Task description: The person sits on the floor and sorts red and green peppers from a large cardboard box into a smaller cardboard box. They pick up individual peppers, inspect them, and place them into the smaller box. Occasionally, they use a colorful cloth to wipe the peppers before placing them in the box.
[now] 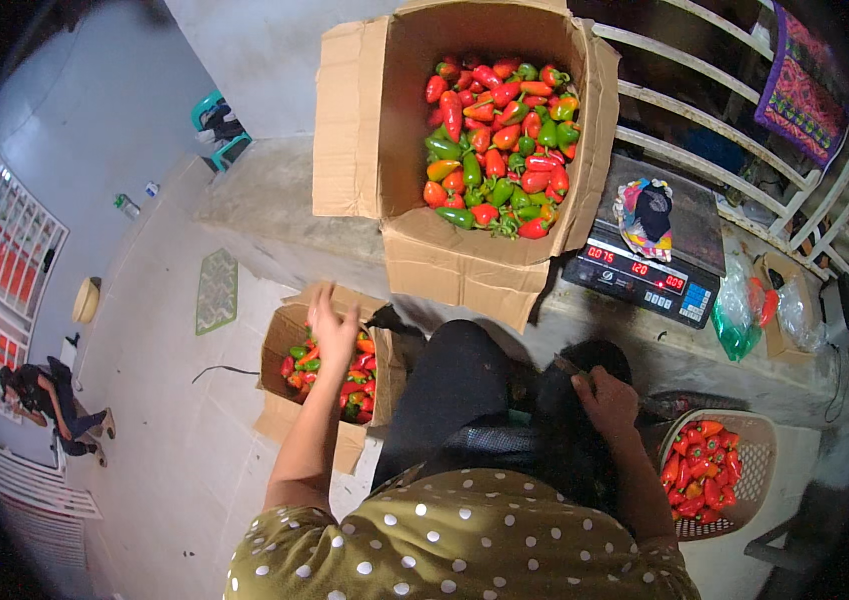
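My left hand [333,326] is held over the smaller cardboard box [272,409] of red, orange and green peppers [310,365], fingers apart and nothing seen in them. Over my knee, my right hand [607,401] is closed on a small knife [568,366], whose blade points up and left. Ahead of me on the ledge, a large cardboard box [349,120] with its flaps folded out holds many red and green peppers [507,139]. To my right stands a beige plastic basket [758,480] with red peppers [703,469] in it.
A digital scale [634,274] bearing a bundled cloth [646,217] sits right of the large box. Beyond are white metal rails [709,90]. Plastic bags [739,315] lie at right. A person [57,405] sits far left; a mat [217,292] is on the floor.
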